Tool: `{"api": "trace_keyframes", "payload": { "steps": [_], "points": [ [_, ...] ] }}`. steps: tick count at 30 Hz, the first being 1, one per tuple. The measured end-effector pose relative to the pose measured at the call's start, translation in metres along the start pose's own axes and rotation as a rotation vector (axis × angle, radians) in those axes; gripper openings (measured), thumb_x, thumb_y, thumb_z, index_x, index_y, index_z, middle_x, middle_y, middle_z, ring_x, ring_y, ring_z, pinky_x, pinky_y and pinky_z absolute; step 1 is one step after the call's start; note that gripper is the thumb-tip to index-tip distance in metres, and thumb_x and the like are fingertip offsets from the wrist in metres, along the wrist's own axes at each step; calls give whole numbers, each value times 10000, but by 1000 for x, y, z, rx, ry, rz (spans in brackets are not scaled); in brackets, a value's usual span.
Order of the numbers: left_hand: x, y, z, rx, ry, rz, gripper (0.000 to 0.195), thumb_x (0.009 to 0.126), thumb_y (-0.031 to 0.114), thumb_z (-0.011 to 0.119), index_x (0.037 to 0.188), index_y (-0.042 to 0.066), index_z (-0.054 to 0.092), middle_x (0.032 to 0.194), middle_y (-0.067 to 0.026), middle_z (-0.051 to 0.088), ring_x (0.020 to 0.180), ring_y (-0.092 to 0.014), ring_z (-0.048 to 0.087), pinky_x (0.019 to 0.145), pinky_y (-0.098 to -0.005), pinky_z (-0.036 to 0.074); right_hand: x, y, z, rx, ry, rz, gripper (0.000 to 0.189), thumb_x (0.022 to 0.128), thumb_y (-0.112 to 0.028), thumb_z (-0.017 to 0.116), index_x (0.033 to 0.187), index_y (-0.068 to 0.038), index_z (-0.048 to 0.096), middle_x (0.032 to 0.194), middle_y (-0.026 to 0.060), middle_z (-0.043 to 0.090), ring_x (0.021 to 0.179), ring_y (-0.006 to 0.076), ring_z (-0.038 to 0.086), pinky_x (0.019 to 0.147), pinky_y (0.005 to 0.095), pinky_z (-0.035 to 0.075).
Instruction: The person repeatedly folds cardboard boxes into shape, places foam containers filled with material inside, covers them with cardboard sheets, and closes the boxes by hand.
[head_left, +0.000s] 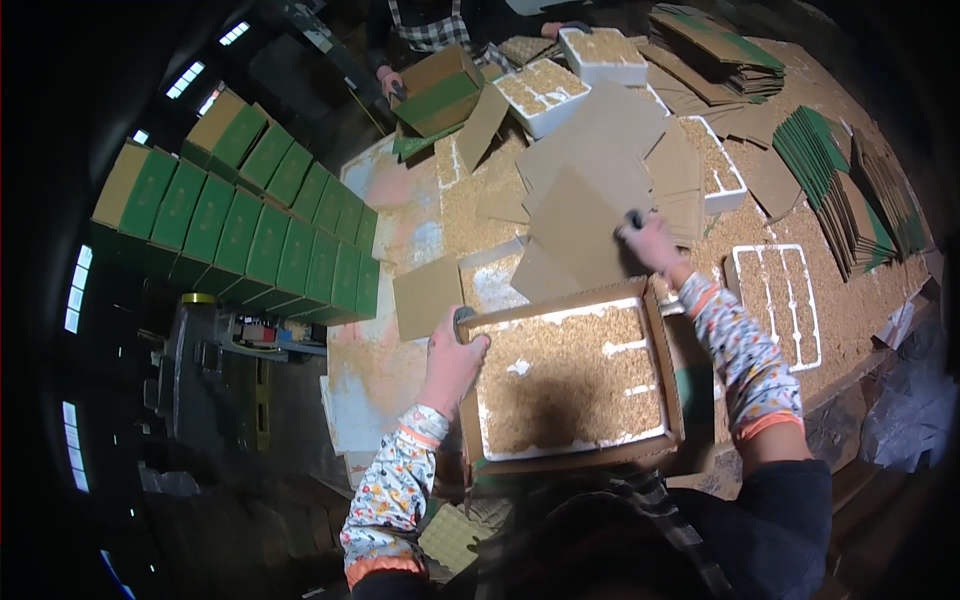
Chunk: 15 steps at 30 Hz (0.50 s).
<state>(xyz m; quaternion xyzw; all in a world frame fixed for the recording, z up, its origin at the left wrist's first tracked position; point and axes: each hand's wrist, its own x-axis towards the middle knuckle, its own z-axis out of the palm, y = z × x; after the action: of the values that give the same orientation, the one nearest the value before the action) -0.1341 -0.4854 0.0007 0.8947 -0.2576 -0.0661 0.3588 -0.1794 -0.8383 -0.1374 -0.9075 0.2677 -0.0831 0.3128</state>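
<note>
My left hand (454, 367), in a pink glove with dark fingertips, grips the far left corner of an open cardboard box (664, 360). Inside the box sits a white foam tray (570, 448) filled with light brown granular material that looks like sawdust. White divider strips show through at the tray's right side. My right hand (651, 241), gloved alike, is over the right edge of a pile of flat cardboard sheets (592, 165) beyond the box. Its fingertips are dark and slightly blurred; whether they pinch a sheet cannot be made out.
Green-and-tan boxes (247, 225) stand stacked at the left. Across the table, a co-worker's hand (390, 81) holds another box (442, 86), near filled foam trays (544, 90). Folded cartons (832, 187) and a foam tray (776, 300) lie on the right. Loose granules cover the tabletop (847, 315).
</note>
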Motion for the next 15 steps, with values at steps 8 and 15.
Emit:
{"api": "trace_keyframes", "payload": {
  "steps": [8,15],
  "points": [
    [19,-21,-33,-194,174,176,451,872,283,633,1192,3,483,1179,-194,496,1109,-347,470,962,-389,371,-37,-76,-164,-302,484,-317,207,843,-214,596,1008,-89,608,909,169,623,833,361,616,741,465,494],
    [-24,35,-93,-74,526,840,575,768,178,677,1265,17,438,1279,-233,391,1153,-393,395,1001,-483,309,-179,-184,-156,-438,229,-1006,173,820,-110,594,990,-84,568,998,109,584,938,258,586,760,377,506]
  ]
}}
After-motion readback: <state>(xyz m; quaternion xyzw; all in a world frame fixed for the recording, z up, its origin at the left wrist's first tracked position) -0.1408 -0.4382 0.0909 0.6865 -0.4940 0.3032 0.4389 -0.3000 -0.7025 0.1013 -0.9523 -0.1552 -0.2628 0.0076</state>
